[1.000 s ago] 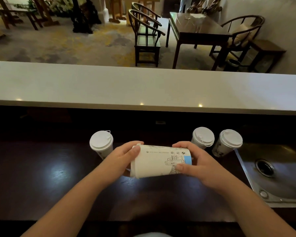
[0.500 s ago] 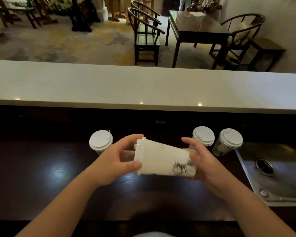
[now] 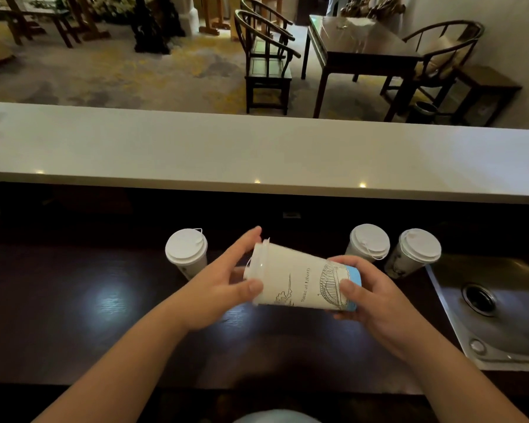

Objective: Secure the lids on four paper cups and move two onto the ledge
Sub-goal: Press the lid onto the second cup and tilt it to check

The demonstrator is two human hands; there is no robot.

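Note:
A white paper cup (image 3: 300, 279) with line drawings and a blue base lies on its side in both hands above the dark counter (image 3: 74, 315). Its lid (image 3: 255, 265) points left. My left hand (image 3: 223, 282) grips the lid end, thumb on the rim. My right hand (image 3: 370, 297) holds the blue base end. One lidded cup (image 3: 186, 251) stands upright to the left. Two lidded cups (image 3: 368, 244) (image 3: 416, 251) stand to the right, near the sink. The pale ledge (image 3: 257, 154) runs across behind them with nothing on it.
A steel sink (image 3: 495, 303) with a drain sits at the right end of the counter. Beyond the ledge are dark wooden chairs (image 3: 266, 59) and a table (image 3: 358, 41) on a carpeted floor.
The cup has been turned about its long axis between my hands, bringing a new drawing and the blue base band into view. Both hands stay at its ends.

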